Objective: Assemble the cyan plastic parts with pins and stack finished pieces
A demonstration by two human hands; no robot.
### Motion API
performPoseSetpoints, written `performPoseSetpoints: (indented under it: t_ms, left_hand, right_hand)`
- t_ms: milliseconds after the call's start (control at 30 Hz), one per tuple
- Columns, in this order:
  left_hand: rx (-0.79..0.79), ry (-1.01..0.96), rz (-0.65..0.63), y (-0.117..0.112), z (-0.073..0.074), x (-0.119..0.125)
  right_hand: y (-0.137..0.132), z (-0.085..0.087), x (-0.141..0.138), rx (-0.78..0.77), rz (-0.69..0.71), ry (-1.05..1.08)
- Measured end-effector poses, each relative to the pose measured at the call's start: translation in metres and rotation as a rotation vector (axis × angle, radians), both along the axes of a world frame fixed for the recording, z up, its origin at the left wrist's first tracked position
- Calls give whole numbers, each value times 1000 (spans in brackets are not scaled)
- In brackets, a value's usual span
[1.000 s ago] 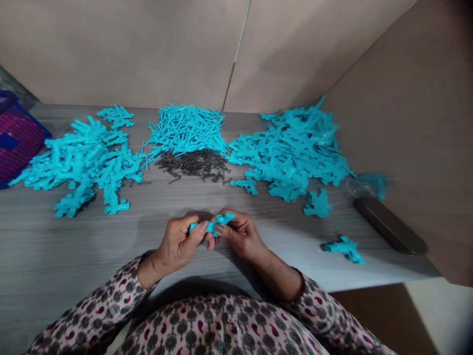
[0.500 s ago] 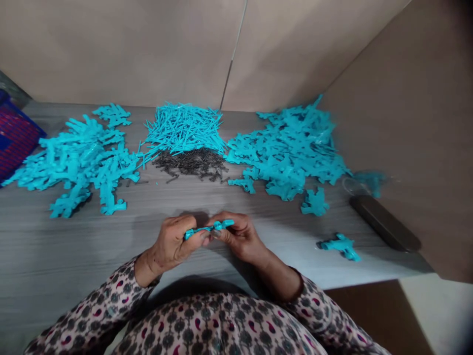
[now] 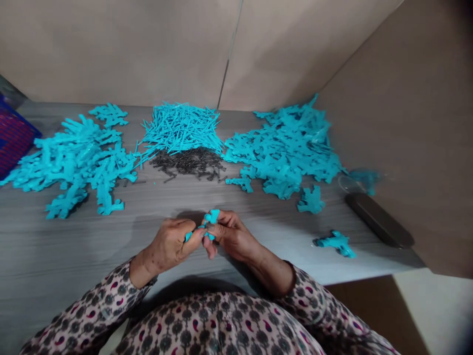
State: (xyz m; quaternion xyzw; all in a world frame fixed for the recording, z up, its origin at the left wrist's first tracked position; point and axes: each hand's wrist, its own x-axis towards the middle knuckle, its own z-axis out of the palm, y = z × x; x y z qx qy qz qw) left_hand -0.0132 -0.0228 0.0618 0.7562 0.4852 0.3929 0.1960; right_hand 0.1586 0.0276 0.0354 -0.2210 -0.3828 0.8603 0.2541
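Observation:
Close in front of my body, both hands meet around small turquoise plastic toy gun parts (image 3: pixel 212 217). My left hand (image 3: pixel 173 240) is closed, its thumb pressing along a turquoise piece that pokes out beside it. With thumb and bent fingers, my right hand (image 3: pixel 236 235) pinches the part whose wide end stands up above the fingertips. Fingers cover most of where the pieces meet, so I cannot tell how they join. Away to the right, a turquoise toy gun (image 3: pixel 337 242) lies on the grey tabletop (image 3: pixel 155 204).
Heaps of turquoise parts lie at left (image 3: pixel 74 153) and right (image 3: pixel 288 148). Between them are thin turquoise sticks (image 3: pixel 181 128) and small dark spring-like pieces (image 3: pixel 190 161). A blue-and-red basket (image 3: pixel 16 135) stands far left; a dark elongated object (image 3: pixel 379 219) lies by the right panel (image 3: pixel 406 128).
My right hand has turned the part: it lay nearly level and now its wide end points upward. Both hands stay together, and the whole view has shifted slightly.

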Motion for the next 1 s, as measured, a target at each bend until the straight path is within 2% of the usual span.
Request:
performPoseSetpoints:
  t_ms: [67, 133, 233, 333, 467, 567, 700, 900, 1000]
  left_hand:
    - [93, 29, -20, 0, 0, -1]
    - [92, -23, -20, 1, 2, 0]
    - [-42, -183, 61, 1, 4, 2]
    - [-189, -326, 167, 3, 3, 4]
    - [-332, -520, 177, 6, -1, 2]
    - [-371, -634, 197, 7, -3, 0]
    - [-437, -656, 206, 8, -2, -3]
    - [-498, -644, 92, 7, -5, -7]
    - [-524, -638, 91, 6, -8, -5]
  right_hand:
    - [0, 1, 1, 27, 4, -1]
    - [0, 2, 2, 98, -17, 8]
    - [1, 1, 1, 238, -88, -11]
    - [1, 0, -2, 359, -241, -87]
    - [3, 0, -5, 505, -402, -169]
    - [6, 2, -3, 570, -385, -219]
    - [9, 2, 4, 680, -363, -273]
    - [9, 1, 9, 1088, -322, -323]
    - [7, 2, 8, 1197, -304, -336]
